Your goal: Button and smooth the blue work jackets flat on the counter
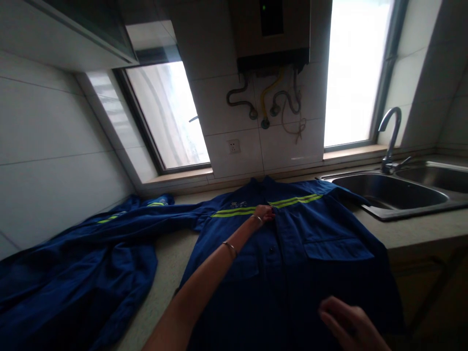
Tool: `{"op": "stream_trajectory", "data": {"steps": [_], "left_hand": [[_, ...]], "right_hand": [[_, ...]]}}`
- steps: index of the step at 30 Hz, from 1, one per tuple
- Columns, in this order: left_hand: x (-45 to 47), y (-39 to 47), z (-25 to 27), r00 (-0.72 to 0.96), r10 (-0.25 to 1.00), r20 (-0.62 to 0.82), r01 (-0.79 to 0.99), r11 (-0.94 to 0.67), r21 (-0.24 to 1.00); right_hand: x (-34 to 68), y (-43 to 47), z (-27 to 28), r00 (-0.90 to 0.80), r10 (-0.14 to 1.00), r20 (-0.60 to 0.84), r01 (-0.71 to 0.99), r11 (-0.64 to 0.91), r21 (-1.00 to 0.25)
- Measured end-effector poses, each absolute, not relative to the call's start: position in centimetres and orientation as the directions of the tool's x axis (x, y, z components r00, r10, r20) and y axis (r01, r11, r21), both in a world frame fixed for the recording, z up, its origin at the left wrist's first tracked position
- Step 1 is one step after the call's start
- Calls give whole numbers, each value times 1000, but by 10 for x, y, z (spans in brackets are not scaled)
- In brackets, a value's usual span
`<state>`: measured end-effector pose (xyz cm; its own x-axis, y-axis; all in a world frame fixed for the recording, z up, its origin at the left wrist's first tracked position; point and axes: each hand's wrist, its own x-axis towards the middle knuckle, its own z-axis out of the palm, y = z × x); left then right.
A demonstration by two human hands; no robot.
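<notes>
A dark blue work jacket [234, 270] with yellow-green striped bands across the chest lies spread, front up, on the countertop, its collar toward the wall. My left hand [265, 213] is closed on the jacket's front edge at the level of the stripe; bangles circle that wrist and forearm. Below it a dark button shows on the front opening. My right hand [347, 319] is over the lower part of the jacket, near the bottom of the view. It is blurred, and its fingers look bent, but whether they hold anything cannot be made out.
More blue clothing [73, 273] with similar stripes is heaped on the counter [171, 248] at left. A double steel sink [387, 214] with a faucet [393, 131] stands at right, one sleeve reaching its edge. A water heater [272, 44] with pipes hangs on the wall between two windows.
</notes>
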<state>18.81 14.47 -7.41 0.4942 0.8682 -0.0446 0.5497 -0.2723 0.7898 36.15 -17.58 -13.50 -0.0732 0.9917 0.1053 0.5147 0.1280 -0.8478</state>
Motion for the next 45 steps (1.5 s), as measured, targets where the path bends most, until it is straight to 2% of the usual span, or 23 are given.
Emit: {"op": "stream_trajectory", "data": {"steps": [3,5,7,9,11,13,15,18,23,28,35,45], "left_hand": [[151,156,-70,331,942,56,711,-287,642],[126,161,-72,285,953,106,779,-295,553],[106,164,-79,276,956,96,870,-291,398],[92,166,-90,272,961,46,940,-275,200],[86,169,-101,268,963,1,961,-268,68],[84,173,-108,275,961,-13,960,-274,52],[84,176,-111,277,961,-10,960,-276,50],[83,179,-112,276,961,-6,960,-275,55],[81,180,-113,280,960,0,958,-279,70],[81,183,-113,291,957,4,954,-290,71],[84,196,-116,285,959,1,958,-285,29],[91,222,-113,285,958,0,958,-285,17]], "right_hand": [[383,-146,-97,90,943,319,507,232,-830],[395,-115,-77,169,862,477,519,334,-787],[401,-75,-66,211,777,593,577,391,-717],[400,-32,-61,153,739,656,673,408,-617],[394,10,-59,25,746,666,784,398,-476],[386,47,-57,-88,789,608,880,347,-323],[379,79,-59,-122,856,503,945,255,-203],[375,116,-71,-82,934,349,983,134,-128],[379,146,-97,-60,983,172,986,85,-141],[384,156,-108,-93,983,159,984,115,-136],[385,177,-111,-29,998,60,993,35,-112],[388,211,-113,-30,998,57,991,37,-132]]}}
